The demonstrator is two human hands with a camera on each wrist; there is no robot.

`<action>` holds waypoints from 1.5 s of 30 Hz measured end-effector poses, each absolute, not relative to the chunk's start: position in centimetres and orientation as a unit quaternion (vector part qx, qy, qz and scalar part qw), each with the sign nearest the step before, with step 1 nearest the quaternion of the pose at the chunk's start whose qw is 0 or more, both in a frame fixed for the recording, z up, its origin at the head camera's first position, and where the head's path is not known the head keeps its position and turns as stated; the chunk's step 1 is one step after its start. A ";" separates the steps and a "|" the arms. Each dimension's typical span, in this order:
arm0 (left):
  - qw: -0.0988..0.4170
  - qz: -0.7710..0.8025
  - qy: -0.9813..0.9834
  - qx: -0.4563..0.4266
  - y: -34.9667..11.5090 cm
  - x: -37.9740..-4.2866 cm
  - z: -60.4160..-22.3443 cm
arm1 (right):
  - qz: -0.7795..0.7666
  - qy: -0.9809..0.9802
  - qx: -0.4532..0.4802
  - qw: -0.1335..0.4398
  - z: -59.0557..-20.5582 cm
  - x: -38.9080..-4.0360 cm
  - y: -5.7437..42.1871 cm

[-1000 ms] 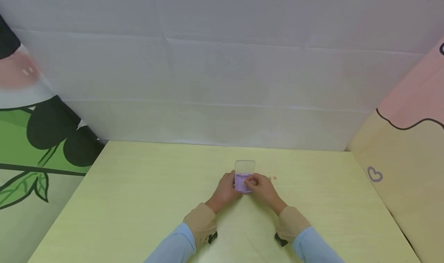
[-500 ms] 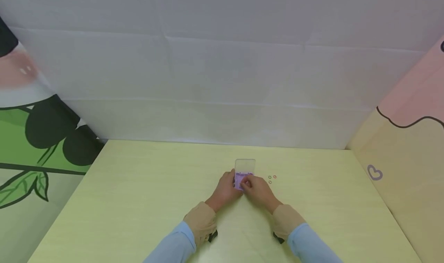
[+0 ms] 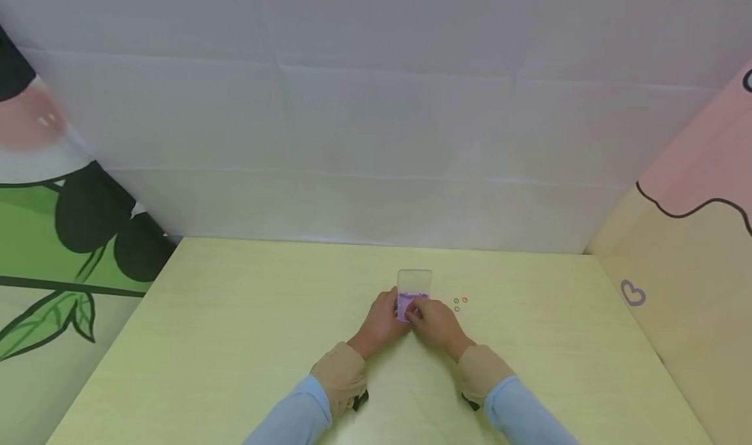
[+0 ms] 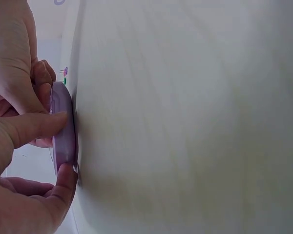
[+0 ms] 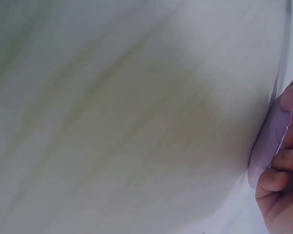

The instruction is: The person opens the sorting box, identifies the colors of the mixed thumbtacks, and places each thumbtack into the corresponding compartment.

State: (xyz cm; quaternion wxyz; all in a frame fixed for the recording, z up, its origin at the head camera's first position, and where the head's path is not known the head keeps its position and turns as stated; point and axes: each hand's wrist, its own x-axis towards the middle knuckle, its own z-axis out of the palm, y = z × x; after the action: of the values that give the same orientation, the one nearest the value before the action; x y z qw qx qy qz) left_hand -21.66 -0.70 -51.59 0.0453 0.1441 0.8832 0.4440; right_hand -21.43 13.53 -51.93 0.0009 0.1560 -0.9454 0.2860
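A small purple case (image 3: 405,299) with a raised clear lid (image 3: 414,280) stands near the middle of the table. My left hand (image 3: 382,320) grips its left side. In the left wrist view the thumb lies along the purple wall (image 4: 63,141) and a fingertip sits at the near end. My right hand (image 3: 437,321) reaches over the case with curled fingers, thumb and fingertips close together inside it. I cannot tell whether they pinch something. To the right lie three tiny ring-like pieces, one of them red (image 3: 465,299) and another greenish (image 3: 456,300).
The pale yellow table (image 3: 247,314) runs back to a white cloth wall (image 3: 376,138). Printed panels stand along both sides, the right one pink and cream (image 3: 675,288). Dark wrist devices show under both cuffs, such as the left one (image 3: 360,400).
My right hand has shifted slightly left and toward me over the case, bringing the tiny pieces beside it fully into sight. The left hand keeps its grip with little movement.
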 end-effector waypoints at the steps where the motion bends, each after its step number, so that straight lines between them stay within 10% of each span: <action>1: 0.042 0.443 0.883 0.146 -0.7 -21.7 -51.6 | 0.287 -0.945 0.156 0.002 -51.9 -21.5 13.5; 45: 0.029 0.482 0.862 0.156 -0.3 -22.7 -52.4 | 0.316 -0.948 0.039 0.018 -51.5 -22.7 23.4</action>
State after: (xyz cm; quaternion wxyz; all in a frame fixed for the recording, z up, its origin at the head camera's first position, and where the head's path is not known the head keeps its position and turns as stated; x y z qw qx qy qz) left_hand -22.67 -0.29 -52.39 0.0285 0.1557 0.8620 0.4816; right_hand -22.70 23.37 -51.45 0.0180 0.0391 -0.9479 0.3157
